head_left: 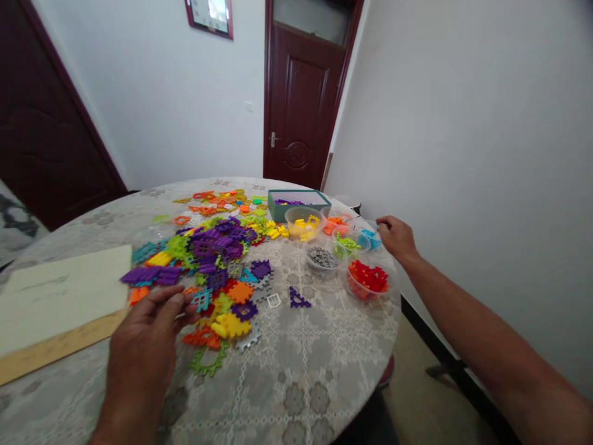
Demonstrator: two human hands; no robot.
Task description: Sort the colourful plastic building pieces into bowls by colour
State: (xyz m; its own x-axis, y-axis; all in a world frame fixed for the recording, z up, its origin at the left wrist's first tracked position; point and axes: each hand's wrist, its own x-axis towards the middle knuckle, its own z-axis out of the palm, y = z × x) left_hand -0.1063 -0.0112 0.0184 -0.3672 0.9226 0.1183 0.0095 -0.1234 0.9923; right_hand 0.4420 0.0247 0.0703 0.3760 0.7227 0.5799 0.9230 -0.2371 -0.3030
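"Heap (217, 247) of toy pieces on the table (269, 383) — and the left hand (148, 330)?"
"Fingertips at a light-blue piece (202, 300) on the heap's near side; I can't tell whether they grip it."
"The right hand (397, 238)?"
"Curled beside the blue pieces (372, 239) — grip unclear. A purple triangle (301, 303) lies between heap and red pieces (368, 275)."

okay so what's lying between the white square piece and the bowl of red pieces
In the head view, a purple triangular piece lies between the white square piece and the bowl; otherwise only tablecloth shows along that stretch.
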